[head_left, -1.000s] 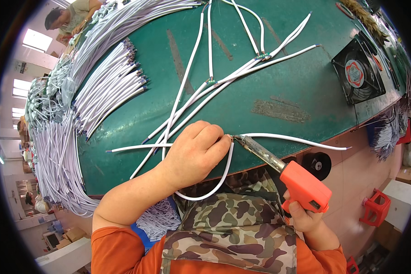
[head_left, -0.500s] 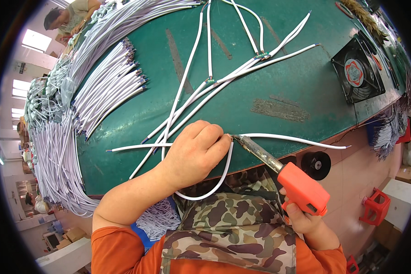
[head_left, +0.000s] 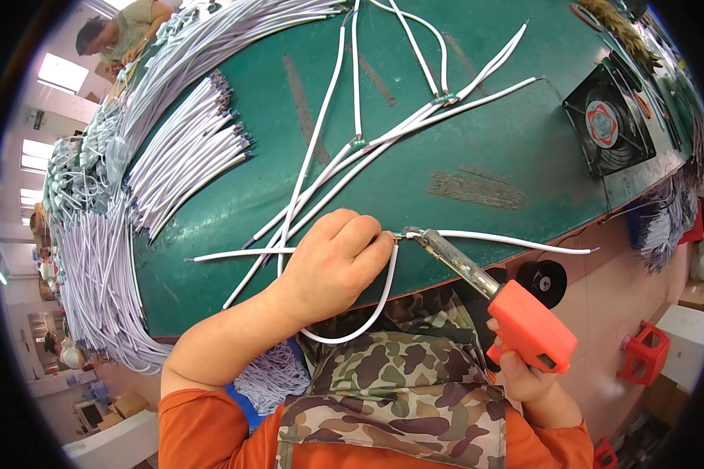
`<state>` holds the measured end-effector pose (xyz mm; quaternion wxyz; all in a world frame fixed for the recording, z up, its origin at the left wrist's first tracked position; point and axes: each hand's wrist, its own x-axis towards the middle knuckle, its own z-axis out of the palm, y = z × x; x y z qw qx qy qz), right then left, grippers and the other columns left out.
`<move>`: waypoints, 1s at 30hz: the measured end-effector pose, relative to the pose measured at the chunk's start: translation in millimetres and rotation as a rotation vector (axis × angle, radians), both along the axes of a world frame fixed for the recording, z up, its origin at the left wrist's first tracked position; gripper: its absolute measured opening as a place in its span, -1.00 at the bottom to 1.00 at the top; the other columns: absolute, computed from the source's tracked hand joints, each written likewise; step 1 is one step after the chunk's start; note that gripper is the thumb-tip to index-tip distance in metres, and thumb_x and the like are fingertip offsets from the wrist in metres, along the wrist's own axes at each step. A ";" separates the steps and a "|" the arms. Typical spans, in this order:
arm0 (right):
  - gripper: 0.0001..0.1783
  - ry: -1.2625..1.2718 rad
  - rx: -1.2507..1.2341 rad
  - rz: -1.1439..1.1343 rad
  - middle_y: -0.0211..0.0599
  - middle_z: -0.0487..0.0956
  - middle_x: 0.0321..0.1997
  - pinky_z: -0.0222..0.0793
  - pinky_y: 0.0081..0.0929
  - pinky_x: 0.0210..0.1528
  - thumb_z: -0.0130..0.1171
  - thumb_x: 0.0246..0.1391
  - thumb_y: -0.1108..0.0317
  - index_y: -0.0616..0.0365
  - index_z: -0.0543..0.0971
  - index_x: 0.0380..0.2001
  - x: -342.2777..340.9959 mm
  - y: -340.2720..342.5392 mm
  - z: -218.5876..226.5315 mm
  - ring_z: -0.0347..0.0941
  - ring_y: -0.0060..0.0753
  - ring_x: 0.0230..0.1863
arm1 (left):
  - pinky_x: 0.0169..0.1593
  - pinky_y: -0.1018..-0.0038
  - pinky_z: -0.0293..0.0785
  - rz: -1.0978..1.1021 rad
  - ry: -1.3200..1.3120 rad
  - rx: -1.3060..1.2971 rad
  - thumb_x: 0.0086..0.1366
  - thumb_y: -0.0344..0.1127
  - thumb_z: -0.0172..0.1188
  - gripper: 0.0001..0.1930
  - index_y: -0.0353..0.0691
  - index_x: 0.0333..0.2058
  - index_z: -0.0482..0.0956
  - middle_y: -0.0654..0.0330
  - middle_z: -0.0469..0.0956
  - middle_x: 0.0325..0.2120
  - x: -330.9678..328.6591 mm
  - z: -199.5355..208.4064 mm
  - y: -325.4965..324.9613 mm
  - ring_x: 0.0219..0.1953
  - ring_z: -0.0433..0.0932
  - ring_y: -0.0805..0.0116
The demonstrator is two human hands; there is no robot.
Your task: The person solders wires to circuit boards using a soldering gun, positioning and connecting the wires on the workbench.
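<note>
My left hand (head_left: 338, 256) is closed in a pinch at the table's near edge, on a small green circuit board (head_left: 400, 235) whose right end shows beyond the fingertips. White cables meet at this board: one (head_left: 516, 240) runs right, and a looped one (head_left: 384, 301) hangs over the edge. Another white cable (head_left: 238, 253) comes out left of the hand. My right hand (head_left: 522, 377) grips a soldering iron (head_left: 528, 324) by its red handle. The iron's metal tip is just right of the board, over the cable's end; whether it touches cannot be made out.
Joined white cables with small green boards (head_left: 446, 99) lie across the green table (head_left: 399, 187). Cut cables (head_left: 188, 156) are bundled at the left, beside a long heap (head_left: 94, 281). A black fan (head_left: 610, 121) stands at the right. Another person (head_left: 125, 35) sits far left.
The soldering iron has shifted slightly right and down with my right hand. More of the green board now shows beside my left fingertips. My left hand has barely moved.
</note>
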<state>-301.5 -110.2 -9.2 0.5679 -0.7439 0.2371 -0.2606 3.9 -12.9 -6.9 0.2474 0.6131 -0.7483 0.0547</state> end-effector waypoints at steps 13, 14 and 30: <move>-0.73 -0.079 0.061 -0.068 -0.23 0.56 -0.39 0.41 -0.40 -0.35 0.26 0.05 0.33 0.31 0.59 -0.24 6.3 2.2 0.3 0.48 -0.24 -0.43 | -0.29 0.32 0.45 -0.003 -0.014 -0.004 -0.03 -0.48 0.22 -0.70 -0.35 -0.24 0.59 0.13 0.48 -0.34 -0.3 0.0 0.0 -0.36 0.48 0.16; -0.76 -0.100 0.035 -0.061 -0.22 0.55 -0.40 0.38 -0.41 -0.39 0.26 0.05 0.34 0.30 0.59 -0.27 7.1 1.5 0.2 0.46 -0.24 -0.45 | -0.29 0.32 0.45 -0.005 -0.017 -0.004 -0.03 -0.48 0.22 -0.70 -0.35 -0.24 0.59 0.13 0.48 -0.34 -0.3 0.0 0.2 -0.36 0.48 0.16; -0.47 -0.220 0.025 -0.187 -0.10 0.55 0.00 0.42 -0.50 -0.24 0.16 0.22 0.09 0.30 0.41 0.08 -20.6 0.0 4.7 0.43 -0.51 -0.29 | -0.24 0.22 0.40 0.219 0.204 0.435 0.01 -0.18 0.44 -0.64 -0.24 -0.31 0.54 0.08 0.46 -0.44 -18.9 36.7 -4.6 -0.31 0.48 0.05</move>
